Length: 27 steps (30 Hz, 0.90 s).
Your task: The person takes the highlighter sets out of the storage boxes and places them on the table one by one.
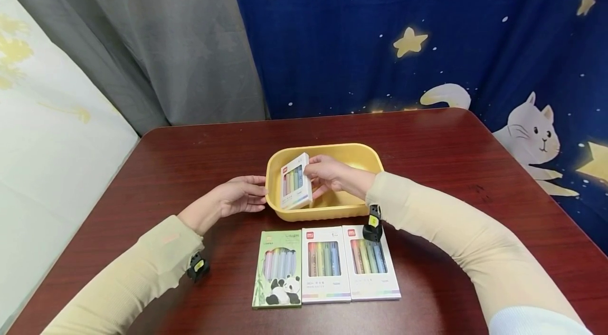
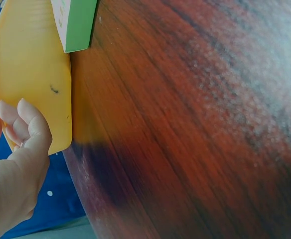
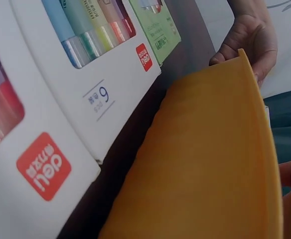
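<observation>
A yellow plastic basket (image 1: 332, 213) stands on the table. My left hand (image 1: 239, 195) is at its left end, with loosely bent fingers touching the outside by the rim; the left wrist view shows these fingers (image 2: 33, 119) against the basket wall. Inside the basket, my right hand (image 1: 328, 174) grips a white box of colored pens (image 1: 295, 182) by its right side. This box is tilted, and its lower end is within the basket. In front of the basket lie a green panda pen box (image 1: 277, 271) and two white pen boxes, one in the middle (image 1: 326, 290) and one on the right (image 1: 375, 287).
The dark red wooden table (image 1: 199, 150) has rounded far corners. Behind it hang a grey curtain (image 1: 190, 45) and a blue curtain (image 1: 342, 34) with stars and a cat. White patterned cloth (image 1: 43, 140) is at the left. A black wrist device (image 1: 373, 227) hangs over the right box.
</observation>
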Each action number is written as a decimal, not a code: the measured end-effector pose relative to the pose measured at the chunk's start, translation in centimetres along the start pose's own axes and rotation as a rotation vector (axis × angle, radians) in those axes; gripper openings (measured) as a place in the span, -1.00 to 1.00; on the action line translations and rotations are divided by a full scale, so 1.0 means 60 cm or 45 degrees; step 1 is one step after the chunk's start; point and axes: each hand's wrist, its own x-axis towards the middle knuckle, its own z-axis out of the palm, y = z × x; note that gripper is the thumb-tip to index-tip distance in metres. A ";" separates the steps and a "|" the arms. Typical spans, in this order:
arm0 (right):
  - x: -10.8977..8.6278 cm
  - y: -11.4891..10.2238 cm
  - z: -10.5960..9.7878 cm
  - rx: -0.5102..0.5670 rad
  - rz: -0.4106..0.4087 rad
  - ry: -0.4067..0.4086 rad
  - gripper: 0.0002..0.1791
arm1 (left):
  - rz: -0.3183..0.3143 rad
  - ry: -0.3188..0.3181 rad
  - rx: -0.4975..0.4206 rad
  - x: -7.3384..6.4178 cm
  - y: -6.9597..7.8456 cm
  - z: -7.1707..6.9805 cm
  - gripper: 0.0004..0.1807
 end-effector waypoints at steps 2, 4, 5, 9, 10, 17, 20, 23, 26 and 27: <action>-0.001 -0.003 -0.003 0.004 0.002 0.008 -0.52 | 0.005 -0.008 0.003 0.000 0.000 0.000 -0.44; -0.004 -0.007 -0.005 0.005 0.002 0.020 -0.51 | 0.008 -0.010 0.001 0.000 -0.001 0.000 -0.45; -0.005 -0.008 -0.007 0.005 0.001 0.026 -0.51 | 0.010 -0.010 0.000 0.000 -0.001 0.000 -0.45; -0.009 -0.014 -0.013 0.009 -0.009 0.043 -0.52 | 0.015 -0.019 -0.001 -0.001 -0.001 -0.001 -0.45; -0.010 -0.015 -0.015 0.009 -0.013 0.043 -0.52 | 0.015 -0.019 -0.001 -0.001 -0.001 -0.001 -0.45; -0.021 -0.021 -0.029 0.017 -0.018 0.028 -0.50 | 0.008 -0.016 -0.002 0.001 0.000 -0.001 -0.45; -0.028 -0.026 -0.035 0.018 -0.028 0.014 -0.47 | 0.008 -0.020 -0.002 0.002 -0.001 -0.001 -0.44; -0.036 -0.031 -0.042 0.018 -0.044 0.009 -0.46 | 0.012 -0.023 -0.006 0.002 -0.002 -0.002 -0.45; -0.043 -0.035 -0.050 0.021 -0.059 0.019 -0.48 | 0.023 -0.029 -0.005 0.002 -0.004 -0.004 -0.45; -0.046 -0.036 -0.052 0.017 -0.065 0.018 -0.49 | 0.026 -0.030 -0.007 0.002 -0.004 -0.005 -0.45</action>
